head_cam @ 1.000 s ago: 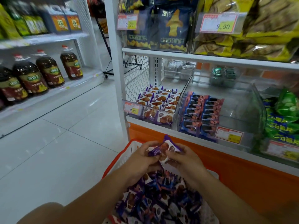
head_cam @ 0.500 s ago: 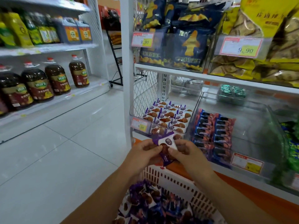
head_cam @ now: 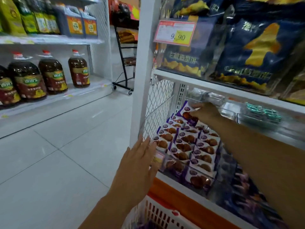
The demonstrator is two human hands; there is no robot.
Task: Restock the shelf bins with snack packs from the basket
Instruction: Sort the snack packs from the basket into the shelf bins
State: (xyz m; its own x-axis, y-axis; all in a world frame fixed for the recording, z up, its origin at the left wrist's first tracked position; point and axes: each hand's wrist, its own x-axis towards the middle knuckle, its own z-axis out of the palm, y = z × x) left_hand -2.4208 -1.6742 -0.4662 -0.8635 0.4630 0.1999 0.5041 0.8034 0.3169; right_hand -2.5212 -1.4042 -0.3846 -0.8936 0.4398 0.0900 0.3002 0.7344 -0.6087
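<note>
Right hand [head_cam: 206, 113] pinches a purple-and-white snack pack [head_cam: 185, 114] over the back of the clear shelf bin [head_cam: 163, 168], which holds matching packs [head_cam: 186, 146]. Left hand [head_cam: 138, 164], fingers straight and spread, holds nothing at the bin's front left corner. White basket [head_cam: 158, 214] sits below the bin.

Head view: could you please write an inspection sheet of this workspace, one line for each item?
Surface: white shelf above an orange base; it carries clear bins.
Job's things: snack pack held over the back of the bin, which holds purple-and-white packs; basket below, at the bottom edge of the view.
Clutter: nothing seen.
Hands: right hand pinches the snack pack; left hand is open with straight fingers at the bin's front left corner; whether it touches cannot be told.
Cables: nothing seen.
Surroundings: oil bottles on the shelving to the left, blue chip bags above, tiled floor.
</note>
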